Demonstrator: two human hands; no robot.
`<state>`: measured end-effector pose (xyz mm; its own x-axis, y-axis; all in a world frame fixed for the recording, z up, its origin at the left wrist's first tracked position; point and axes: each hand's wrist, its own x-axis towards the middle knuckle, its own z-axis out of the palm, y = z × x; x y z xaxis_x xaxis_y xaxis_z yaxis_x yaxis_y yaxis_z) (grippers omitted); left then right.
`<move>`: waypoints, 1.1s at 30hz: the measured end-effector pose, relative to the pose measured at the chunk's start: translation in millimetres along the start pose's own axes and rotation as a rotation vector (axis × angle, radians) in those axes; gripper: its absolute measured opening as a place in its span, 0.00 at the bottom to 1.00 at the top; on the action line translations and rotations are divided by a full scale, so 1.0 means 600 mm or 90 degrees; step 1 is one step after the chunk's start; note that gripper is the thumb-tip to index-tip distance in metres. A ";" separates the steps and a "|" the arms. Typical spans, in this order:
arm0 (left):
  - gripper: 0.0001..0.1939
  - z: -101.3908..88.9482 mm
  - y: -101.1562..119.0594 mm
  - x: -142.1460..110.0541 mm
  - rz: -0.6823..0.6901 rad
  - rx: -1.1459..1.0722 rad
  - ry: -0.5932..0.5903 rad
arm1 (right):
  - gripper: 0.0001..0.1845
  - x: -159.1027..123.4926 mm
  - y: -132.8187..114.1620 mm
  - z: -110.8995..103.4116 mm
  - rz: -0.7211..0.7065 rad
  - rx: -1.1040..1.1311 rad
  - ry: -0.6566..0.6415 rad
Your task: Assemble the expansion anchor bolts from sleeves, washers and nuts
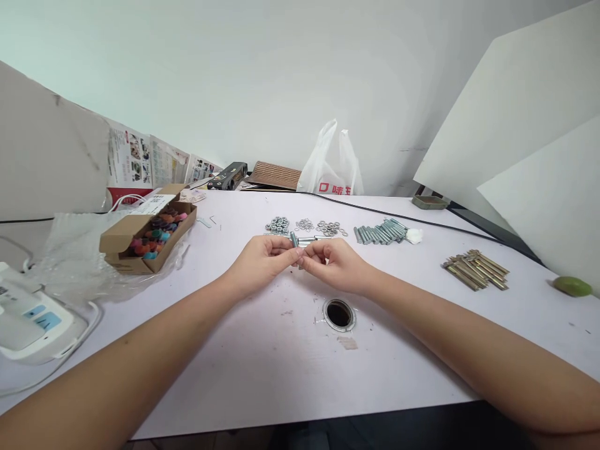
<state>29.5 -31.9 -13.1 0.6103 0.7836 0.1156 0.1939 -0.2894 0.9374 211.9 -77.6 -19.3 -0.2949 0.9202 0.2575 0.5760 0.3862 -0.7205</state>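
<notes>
My left hand (pixel 262 259) and my right hand (pixel 335 262) meet over the middle of the white table (pixel 262 362), fingertips together on a small silver bolt (pixel 295 240). The left hand pinches the bolt; the right hand's fingers close on its end, and what sits there is too small to tell. Just beyond the hands lie a heap of nuts (pixel 278 225), two heaps of washers (pixel 304 224) (pixel 330 228) and a bundle of silver bolts (pixel 380 232).
A round cable hole (pixel 339 313) sits just before my hands. Brass-coloured anchor bolts (pixel 475 269) lie at the right, a green fruit (pixel 572 286) farther right. A cardboard box of coloured pieces (pixel 147 237) and a white device (pixel 28 319) stand at the left. A white plastic bag (pixel 332 169) leans against the wall.
</notes>
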 end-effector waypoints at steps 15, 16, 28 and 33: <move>0.10 0.000 -0.026 -0.005 -0.010 0.262 -0.093 | 0.15 0.034 0.150 -0.122 0.405 -0.272 0.229; 0.10 -0.001 -0.027 -0.004 -0.015 0.262 -0.099 | 0.16 0.038 0.157 -0.123 0.413 -0.294 0.228; 0.10 -0.012 -0.036 0.002 -0.051 0.267 -0.149 | 0.18 0.054 0.163 -0.122 0.465 -0.494 0.097; 0.11 -0.014 -0.033 0.002 -0.049 0.278 -0.158 | 0.17 0.049 0.164 -0.112 0.456 -0.508 0.111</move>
<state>20.0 -20.5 -28.9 0.7358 0.6725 -0.0803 0.5162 -0.4802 0.7092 310.9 -8.5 -39.5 0.3830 0.9205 0.0767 0.9192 -0.3716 -0.1303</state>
